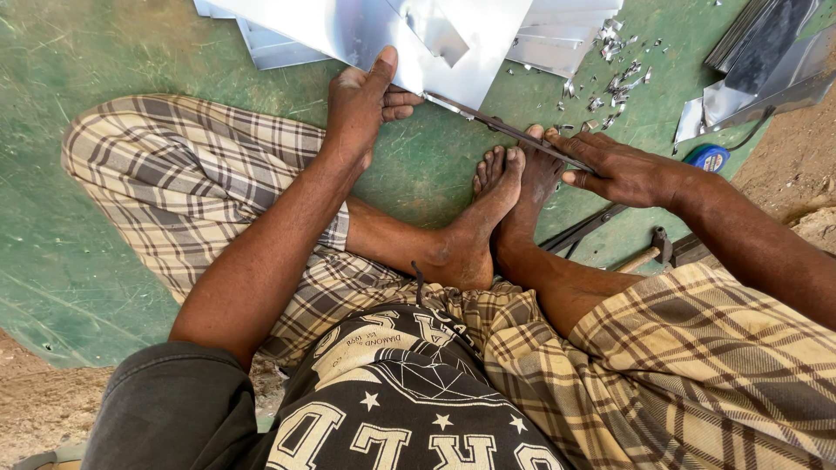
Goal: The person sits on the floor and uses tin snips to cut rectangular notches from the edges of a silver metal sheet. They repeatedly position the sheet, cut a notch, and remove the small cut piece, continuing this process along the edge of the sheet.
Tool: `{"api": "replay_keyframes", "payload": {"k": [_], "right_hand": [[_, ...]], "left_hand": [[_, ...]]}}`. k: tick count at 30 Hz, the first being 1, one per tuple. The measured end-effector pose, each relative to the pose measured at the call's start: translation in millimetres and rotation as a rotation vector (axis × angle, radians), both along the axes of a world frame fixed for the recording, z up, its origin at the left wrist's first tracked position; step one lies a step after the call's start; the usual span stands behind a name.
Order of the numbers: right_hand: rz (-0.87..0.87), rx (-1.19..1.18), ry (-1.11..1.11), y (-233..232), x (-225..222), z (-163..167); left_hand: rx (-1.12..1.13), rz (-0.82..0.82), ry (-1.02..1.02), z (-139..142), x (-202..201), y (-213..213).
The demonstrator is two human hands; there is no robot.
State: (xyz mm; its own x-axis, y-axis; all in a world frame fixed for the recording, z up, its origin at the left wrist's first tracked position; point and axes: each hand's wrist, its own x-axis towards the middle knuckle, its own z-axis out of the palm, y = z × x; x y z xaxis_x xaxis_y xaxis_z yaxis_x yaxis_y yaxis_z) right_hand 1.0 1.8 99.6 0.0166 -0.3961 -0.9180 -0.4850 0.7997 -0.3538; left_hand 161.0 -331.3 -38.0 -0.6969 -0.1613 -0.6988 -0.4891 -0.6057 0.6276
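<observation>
A person sits cross-legged and barefoot on a worn green floor mat (104,52), working a shiny metal sheet (366,30) with a pair of long-handled metal shears (514,132). The left hand (361,104) clamps the near edge of the sheet, thumb laid flat on top and fingers curled beneath, its grip tight on the metal. The right hand (623,170) wraps around the handles of the shears, grip closed on them, while the blades meet the sheet's lower corner just beyond the toes. The sheet lies at the top of the view, resting over a stack of similar cut sheets (557,43). Small bright metal offcuts (614,83) are scattered across the mat to the right of the stack. Further right sit folded grey metal pieces (766,70) and a blue tape measure (710,157) near the mat's edge. A hammer (649,254) with a wooden handle lies beside the right knee. Bare sandy ground (43,405) shows past the mat at the lower left and far right.
</observation>
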Motion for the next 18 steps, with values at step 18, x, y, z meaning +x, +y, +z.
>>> {"api": "replay_keyframes", "payload": {"k": [18], "right_hand": [[-0.123,0.29,-0.017,-1,-12,-22]], "left_hand": [[-0.031,-0.044,0.013,3,0,-1]]}}
